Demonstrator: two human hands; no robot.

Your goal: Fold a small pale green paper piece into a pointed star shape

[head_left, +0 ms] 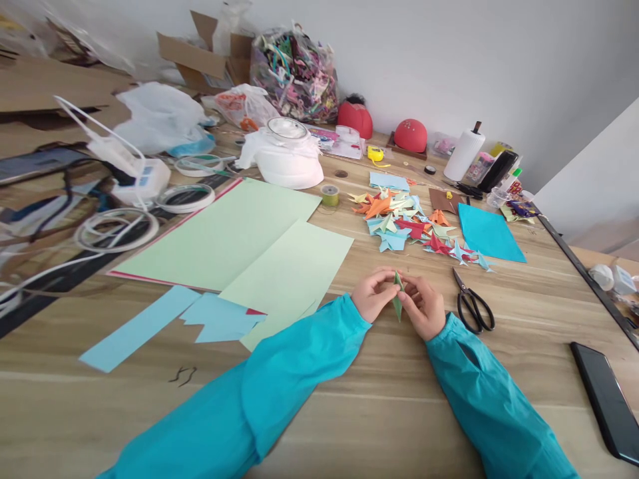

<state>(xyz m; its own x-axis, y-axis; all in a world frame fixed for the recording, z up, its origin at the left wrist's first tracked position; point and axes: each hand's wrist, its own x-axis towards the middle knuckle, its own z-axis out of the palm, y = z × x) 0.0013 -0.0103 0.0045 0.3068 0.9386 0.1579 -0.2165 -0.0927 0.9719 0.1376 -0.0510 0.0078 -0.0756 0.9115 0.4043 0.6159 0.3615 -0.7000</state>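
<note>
My left hand (372, 295) and my right hand (424, 307) meet over the wooden table (379, 399), both in teal sleeves. Between their pinched fingers stands a small folded green paper piece (398, 293), narrow and upright. Both hands are closed on it. Just right of my right hand lie black scissors (473, 305). Beyond the hands is a heap of several folded paper shapes (409, 223) in orange, blue, green and red.
Large pale green sheets (239, 243) and light blue paper scraps (164, 319) lie at left. A blue sheet (486, 233) sits at right, a dark phone (606, 399) near the right edge. Tape rolls (117, 229), bags, a white bowl (289, 159) and boxes crowd the back.
</note>
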